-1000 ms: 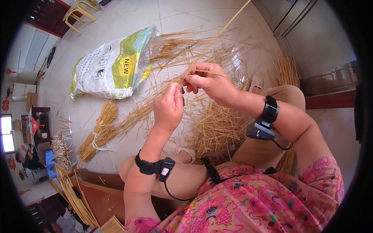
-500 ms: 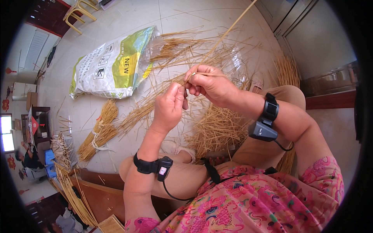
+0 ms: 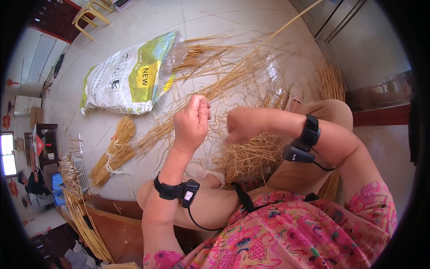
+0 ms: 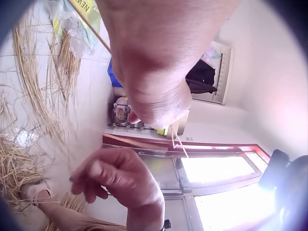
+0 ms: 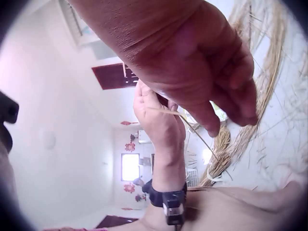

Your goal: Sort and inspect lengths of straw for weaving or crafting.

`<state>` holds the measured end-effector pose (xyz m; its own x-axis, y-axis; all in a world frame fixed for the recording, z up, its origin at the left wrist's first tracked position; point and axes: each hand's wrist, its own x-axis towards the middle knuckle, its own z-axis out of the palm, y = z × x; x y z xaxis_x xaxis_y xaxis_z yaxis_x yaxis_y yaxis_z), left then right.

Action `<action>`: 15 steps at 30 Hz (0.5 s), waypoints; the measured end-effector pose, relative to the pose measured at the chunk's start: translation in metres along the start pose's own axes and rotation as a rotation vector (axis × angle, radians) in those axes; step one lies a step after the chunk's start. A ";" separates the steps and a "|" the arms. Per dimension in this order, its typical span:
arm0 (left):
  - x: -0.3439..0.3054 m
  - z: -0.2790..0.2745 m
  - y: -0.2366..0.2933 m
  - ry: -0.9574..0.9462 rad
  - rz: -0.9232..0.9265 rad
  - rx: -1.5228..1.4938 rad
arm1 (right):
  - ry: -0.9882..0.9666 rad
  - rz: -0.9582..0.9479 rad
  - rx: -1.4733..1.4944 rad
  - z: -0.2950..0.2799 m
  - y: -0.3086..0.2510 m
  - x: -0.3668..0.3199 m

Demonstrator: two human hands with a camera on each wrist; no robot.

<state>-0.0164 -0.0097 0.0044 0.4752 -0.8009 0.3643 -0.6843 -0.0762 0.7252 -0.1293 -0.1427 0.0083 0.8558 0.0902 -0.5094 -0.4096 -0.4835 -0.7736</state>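
Raised over the floor, the left hand (image 3: 192, 123) is curled round thin straw (image 5: 193, 130), which sticks out of its grip in the right wrist view. A long straw (image 3: 295, 19) slants from near that hand to the upper right; its lower end is hard to tell from the straw behind. The right hand (image 3: 246, 125), blurred in the head view, is apart from the left one, above a heap of short straw (image 3: 251, 154). In the left wrist view the right hand (image 4: 122, 178) has loosely bent fingers and holds nothing visible.
A white and green sack (image 3: 121, 76) lies on the floor, loose stalks beside it. A tied straw bundle (image 3: 114, 150) is at the left, another bunch (image 3: 330, 83) leans at the right. A wooden board (image 3: 118, 231) and yellow stool (image 3: 92, 15) also show.
The right hand has let go beside the left one and moved down and right. The left hand has stayed nearly in place, while the long straw has tilted further right.
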 end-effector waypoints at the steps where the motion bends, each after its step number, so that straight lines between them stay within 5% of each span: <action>1: 0.000 -0.001 0.000 -0.015 -0.047 -0.028 | 0.037 0.001 -0.217 0.000 0.000 -0.002; 2: 0.000 -0.001 -0.001 -0.033 -0.095 -0.057 | 0.076 0.004 -0.430 0.001 0.002 -0.003; 6: 0.000 -0.002 -0.001 -0.080 -0.138 -0.075 | 0.528 -0.342 0.319 -0.007 0.007 0.007; 9: 0.000 0.000 0.002 -0.080 -0.163 -0.121 | 0.597 -0.426 0.730 -0.010 -0.005 0.006; 15: 0.001 -0.002 0.004 -0.130 -0.263 -0.332 | 0.611 -0.464 0.754 -0.012 -0.006 0.004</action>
<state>-0.0176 -0.0096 0.0082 0.5219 -0.8492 0.0811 -0.3242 -0.1096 0.9396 -0.1193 -0.1495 0.0154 0.9054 -0.4245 0.0061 0.0850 0.1671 -0.9823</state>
